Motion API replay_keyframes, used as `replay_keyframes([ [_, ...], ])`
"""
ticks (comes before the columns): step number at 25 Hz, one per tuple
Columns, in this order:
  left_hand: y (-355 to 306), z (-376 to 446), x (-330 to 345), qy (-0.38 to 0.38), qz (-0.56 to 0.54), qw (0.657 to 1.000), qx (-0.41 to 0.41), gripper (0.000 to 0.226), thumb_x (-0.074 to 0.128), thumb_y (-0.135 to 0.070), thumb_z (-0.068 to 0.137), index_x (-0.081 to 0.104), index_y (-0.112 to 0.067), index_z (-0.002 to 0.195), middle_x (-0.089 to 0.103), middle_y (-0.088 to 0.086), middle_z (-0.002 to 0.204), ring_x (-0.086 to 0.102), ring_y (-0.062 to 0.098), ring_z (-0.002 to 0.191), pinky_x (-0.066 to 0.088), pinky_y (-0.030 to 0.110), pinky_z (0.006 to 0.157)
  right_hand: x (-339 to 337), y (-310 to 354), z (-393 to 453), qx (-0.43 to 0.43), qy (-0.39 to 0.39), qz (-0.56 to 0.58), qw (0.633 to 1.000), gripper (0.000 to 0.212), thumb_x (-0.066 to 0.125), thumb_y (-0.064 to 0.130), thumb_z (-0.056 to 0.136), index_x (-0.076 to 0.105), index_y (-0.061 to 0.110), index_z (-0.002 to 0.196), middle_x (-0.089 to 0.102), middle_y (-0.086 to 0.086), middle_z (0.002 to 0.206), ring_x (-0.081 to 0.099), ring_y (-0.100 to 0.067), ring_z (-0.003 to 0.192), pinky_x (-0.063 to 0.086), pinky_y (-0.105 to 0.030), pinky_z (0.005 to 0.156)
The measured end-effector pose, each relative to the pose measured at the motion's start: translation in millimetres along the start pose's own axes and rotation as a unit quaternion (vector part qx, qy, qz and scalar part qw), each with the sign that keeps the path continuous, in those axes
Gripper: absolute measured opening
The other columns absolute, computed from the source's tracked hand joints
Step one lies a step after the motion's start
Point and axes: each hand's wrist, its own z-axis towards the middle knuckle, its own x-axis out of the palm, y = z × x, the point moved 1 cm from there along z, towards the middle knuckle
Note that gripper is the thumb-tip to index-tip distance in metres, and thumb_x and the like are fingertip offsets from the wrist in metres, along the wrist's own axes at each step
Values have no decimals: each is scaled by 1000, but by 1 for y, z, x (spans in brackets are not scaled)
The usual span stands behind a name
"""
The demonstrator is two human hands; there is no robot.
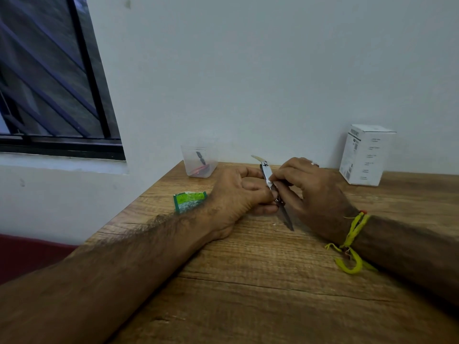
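Far across the table (248, 281), left grip (238, 194) and right grip (313, 189) both pinch a nail clipper (267, 175); blade (287, 218) folded out, lever (258, 158) raised, so actual use likely remains.

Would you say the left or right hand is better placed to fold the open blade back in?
Probably the right hand: its fingers only pinch the metal tool near the blade, while the left hand grips the pivot end, steadying it.

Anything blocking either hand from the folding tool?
Nothing visible. The left hand and right hand both already pinch the folding tool over the table, its blade out. The sachet, tub and box sit apart from it.
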Motion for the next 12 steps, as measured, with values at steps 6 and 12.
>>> replay_keyframes([
  [6, -1, -1, 0, 4, 4, 1000, -6, 42, 75, 12, 80, 58, 7, 118, 75, 22, 90, 75, 28, 77, 64, 37, 69, -4, 0, -1, -17, -2, 1, 1000, 6, 70, -2, 84, 73, 2, 87, 66, -9, 82, 61, -24, 72, 36, -16, 75],
  [12, -6, 2, -3, -6, -14, 1000, -17, 26, 47, 8, 92, 65, 5, 110, 73, 22, 86, 74, 27, 69, 64, 38, 68, -2, 2, -4, -40, 27, -4, 999, 9, 64, 7, 91, 72, 4, 90, 65, -8, 86, 59, -26, 77, 44, -29, 72],
])
